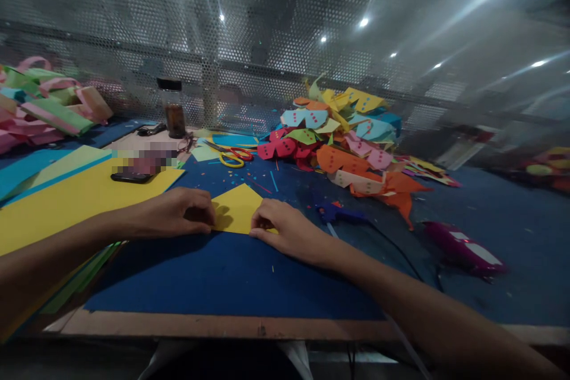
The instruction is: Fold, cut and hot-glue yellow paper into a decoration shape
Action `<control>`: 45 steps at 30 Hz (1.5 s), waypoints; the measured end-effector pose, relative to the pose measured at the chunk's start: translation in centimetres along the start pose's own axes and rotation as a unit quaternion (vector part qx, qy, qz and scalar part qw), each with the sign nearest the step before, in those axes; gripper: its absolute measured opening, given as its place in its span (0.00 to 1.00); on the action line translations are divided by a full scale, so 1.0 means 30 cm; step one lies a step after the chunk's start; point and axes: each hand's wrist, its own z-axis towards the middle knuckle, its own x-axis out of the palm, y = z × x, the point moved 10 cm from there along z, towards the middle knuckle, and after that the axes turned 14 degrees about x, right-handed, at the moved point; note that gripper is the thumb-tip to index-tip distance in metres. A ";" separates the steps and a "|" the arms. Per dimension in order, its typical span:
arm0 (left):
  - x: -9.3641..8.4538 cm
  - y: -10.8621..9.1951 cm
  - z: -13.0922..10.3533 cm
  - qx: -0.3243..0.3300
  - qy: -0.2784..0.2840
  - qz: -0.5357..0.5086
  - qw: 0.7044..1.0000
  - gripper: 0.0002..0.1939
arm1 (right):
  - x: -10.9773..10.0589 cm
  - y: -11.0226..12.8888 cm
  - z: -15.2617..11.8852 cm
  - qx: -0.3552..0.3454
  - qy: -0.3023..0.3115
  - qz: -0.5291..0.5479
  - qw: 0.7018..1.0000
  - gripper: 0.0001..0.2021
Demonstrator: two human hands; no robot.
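Observation:
A small folded yellow paper (237, 206) lies on the blue table cover (214, 273) in front of me. My left hand (178, 212) presses on its left corner with the fingers curled down. My right hand (285, 228) presses on its right corner, fingertips flat on the paper. Both hands pin the sheet against the table. The lower edge of the paper is hidden behind my fingers.
Large yellow sheets (66, 202) with a black phone (131, 177) lie at left. Yellow and red scissors (234, 157) and a jar (174, 110) stand behind. A heap of coloured paper shapes (347, 136) fills the back right. A blue glue gun (333, 212) and a purple tool (463, 247) lie right.

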 end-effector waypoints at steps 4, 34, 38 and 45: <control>0.007 0.007 -0.003 -0.011 -0.004 0.005 1.000 0.09 | 0.002 0.003 0.003 -0.004 -0.003 -0.010 1.000 0.04; 0.059 -0.071 0.006 0.079 -0.043 0.048 0.995 0.06 | 0.024 0.070 -0.044 -0.120 -0.067 -0.151 0.979 0.08; 0.068 -0.070 0.005 0.088 -0.042 0.077 0.992 0.08 | 0.024 0.068 -0.043 -0.110 -0.058 -0.146 0.982 0.07; 0.058 -0.080 0.004 0.102 -0.053 0.114 0.987 0.07 | 0.011 0.067 -0.043 -0.094 -0.060 -0.110 0.988 0.05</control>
